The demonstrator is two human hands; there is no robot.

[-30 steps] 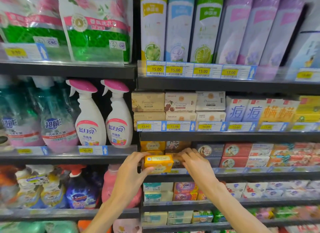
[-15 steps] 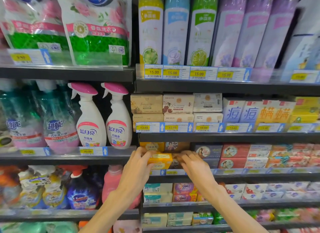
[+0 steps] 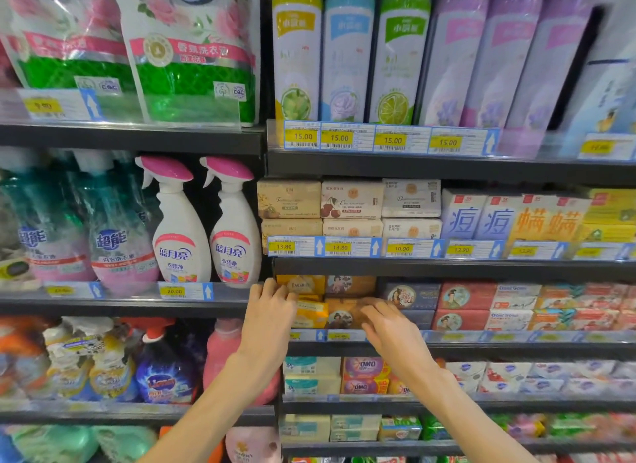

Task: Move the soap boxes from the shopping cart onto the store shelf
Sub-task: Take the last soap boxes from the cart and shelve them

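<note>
Soap box going into its shelf slot

Soap box (image 3: 311, 314), yellow, sits in the store shelf (image 3: 447, 347) bay at the left end, its left part hidden behind the left hand (image 3: 270, 319). Whether the fingers (image 3: 275, 290) grip it or only press it cannot be told. The right hand (image 3: 387, 325) lies with relaxed, nearly straight fingers on the orange soap boxes (image 3: 344, 316) just beside, covering their right half.

A second ago the yellow box was held out in front of the shelf edge; it now sits deeper in, under the row of stacked boxes (image 3: 301, 284) above. Both hands have reached further in.

Spray bottles (image 3: 206, 228) stand in the bay to the left, price tags (image 3: 339, 335) line the shelf edge, and blurred red boxes (image 3: 464, 306) fill the right.
</note>
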